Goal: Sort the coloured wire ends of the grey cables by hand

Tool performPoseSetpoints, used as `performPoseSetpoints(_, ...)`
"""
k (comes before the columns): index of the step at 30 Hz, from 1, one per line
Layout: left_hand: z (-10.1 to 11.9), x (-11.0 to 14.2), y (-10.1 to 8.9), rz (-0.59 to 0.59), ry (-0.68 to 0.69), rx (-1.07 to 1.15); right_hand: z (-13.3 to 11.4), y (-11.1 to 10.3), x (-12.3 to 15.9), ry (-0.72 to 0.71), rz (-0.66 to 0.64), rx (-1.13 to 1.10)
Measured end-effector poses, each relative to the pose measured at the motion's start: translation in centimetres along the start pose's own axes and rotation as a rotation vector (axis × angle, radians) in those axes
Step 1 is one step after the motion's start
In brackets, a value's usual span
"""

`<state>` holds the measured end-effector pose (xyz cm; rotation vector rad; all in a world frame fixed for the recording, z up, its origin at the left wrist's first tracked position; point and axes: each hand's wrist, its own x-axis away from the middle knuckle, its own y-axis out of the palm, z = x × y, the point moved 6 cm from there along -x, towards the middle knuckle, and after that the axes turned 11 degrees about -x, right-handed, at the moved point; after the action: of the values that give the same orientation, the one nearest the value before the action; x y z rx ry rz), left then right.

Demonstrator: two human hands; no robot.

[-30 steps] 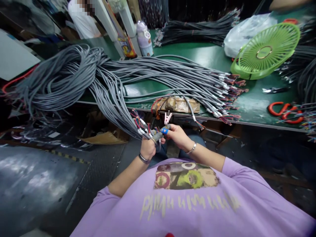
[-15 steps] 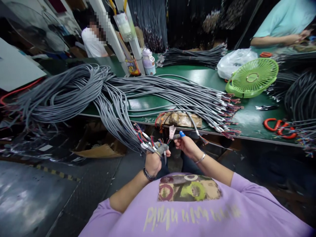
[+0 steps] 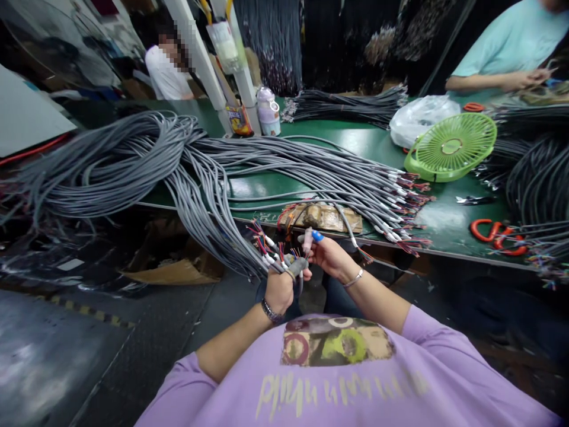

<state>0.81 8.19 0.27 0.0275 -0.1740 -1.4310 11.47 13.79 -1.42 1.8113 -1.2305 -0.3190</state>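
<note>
My left hand is closed around the ends of several grey cables, whose white collars and thin coloured wires fan out above the fist. A grey cover sits on its thumb. Just to the right, my right hand has its fingers pinched at a pink peg-like clip by the bench edge. Blue wrapping covers a fingertip of this hand. Behind the clip, a taped wooden block with red and black leads lies on the bench edge.
On the green bench lie a large coil of grey cable, a row of cable ends, a green fan, red-handled scissors, small cutters and a bottle. Two people are across the bench.
My right hand drew away from the left hand's cable ends, then moved left to the pink clip. My left hand keeps its grip on the cables. The view has tilted upward.
</note>
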Motion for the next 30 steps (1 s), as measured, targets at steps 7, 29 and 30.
performPoseSetpoints(7, -0.02, -0.11, 0.04, 0.007, -0.002, 0.002, -0.21, 0.03, 0.09, -0.022, 0.001, 0.012)
performPoseSetpoints(29, 0.04, 0.06, 0.09, 0.032, 0.038, -0.056, 0.24, -0.12, -0.4, 0.056, -0.04, -0.041)
performPoseSetpoints(30, -0.06, 0.07, 0.07, 0.039, 0.032, -0.055, 0.26, -0.1, -0.45, 0.059, -0.029, -0.055)
